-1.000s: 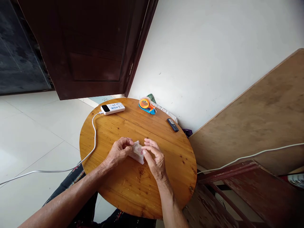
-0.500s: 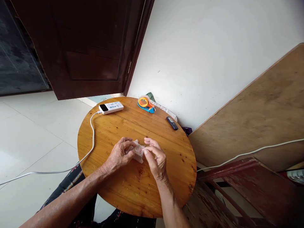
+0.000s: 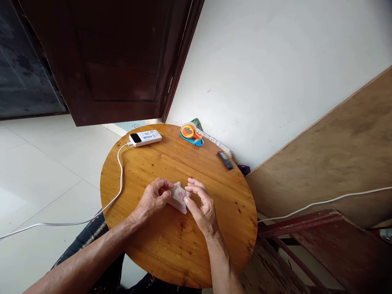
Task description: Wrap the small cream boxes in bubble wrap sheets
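Observation:
A small whitish, translucent plastic-wrapped packet [image 3: 178, 201] with faint reddish marks lies on the round wooden table, between my two hands. At its left edge, my left hand [image 3: 155, 197] is closed, thumb and fingers bent onto the wrapping. My right hand [image 3: 202, 206] is at the packet's right end, its thumb tip touching the packet. The fingers of that hand are apart and curve above the thumb. What is inside the wrapping cannot be made out.
A white device [image 3: 147, 138] with a white cable [image 3: 121, 175] sits at the table's back left. An orange and blue tape dispenser [image 3: 192, 134] stands at the back, and a dark, blurred object [image 3: 225, 160] lies by the right rim. The wall [image 3: 260, 81] rises behind the table [image 3: 134, 228].
My right thumb and index finger have parted at the packet's right end. More of the packet shows between my hands. The view has shifted slightly.

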{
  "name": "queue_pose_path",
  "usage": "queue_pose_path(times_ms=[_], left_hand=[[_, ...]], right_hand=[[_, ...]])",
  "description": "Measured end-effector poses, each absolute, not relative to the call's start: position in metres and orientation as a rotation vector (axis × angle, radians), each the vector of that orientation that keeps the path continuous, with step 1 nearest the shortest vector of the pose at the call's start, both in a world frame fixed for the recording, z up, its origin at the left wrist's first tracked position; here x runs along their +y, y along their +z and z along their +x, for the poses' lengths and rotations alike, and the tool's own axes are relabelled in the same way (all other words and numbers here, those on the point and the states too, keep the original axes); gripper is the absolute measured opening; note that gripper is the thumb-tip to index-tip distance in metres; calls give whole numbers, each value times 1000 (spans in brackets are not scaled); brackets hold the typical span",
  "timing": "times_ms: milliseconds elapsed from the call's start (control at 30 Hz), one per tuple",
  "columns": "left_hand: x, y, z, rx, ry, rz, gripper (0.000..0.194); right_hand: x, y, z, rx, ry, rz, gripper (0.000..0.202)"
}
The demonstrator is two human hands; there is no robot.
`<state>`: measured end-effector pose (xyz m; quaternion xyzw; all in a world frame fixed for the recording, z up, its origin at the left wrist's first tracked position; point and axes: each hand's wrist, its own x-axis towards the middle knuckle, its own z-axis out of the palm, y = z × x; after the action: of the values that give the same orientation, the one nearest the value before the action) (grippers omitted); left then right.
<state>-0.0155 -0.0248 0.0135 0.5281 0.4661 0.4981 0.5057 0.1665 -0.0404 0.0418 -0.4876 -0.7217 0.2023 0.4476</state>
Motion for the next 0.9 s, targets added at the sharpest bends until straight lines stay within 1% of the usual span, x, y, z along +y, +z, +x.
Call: queue_pose_path(times_ms=[233,533,667,833,900], left_hand=[[-25,14,-15,1150,1209,1343,20],[-30,15,-16,1234,1203,1681,27],[-31,18,-16,1271,1160,1720,22],[-32,21,-17,1354,1090,1772,21],[-32,22,-17,1364,1071,1771,20]], right_hand=[[-41,43,170,-1799,513,-1217,10],[-42,41,169,-1911,467,-1216,14],[-43,46,170,-1841,513,-1182,15],[-41,45,172,-1822,491,-1196,10],[-41,43,171,-1884,482,-1199,18]])
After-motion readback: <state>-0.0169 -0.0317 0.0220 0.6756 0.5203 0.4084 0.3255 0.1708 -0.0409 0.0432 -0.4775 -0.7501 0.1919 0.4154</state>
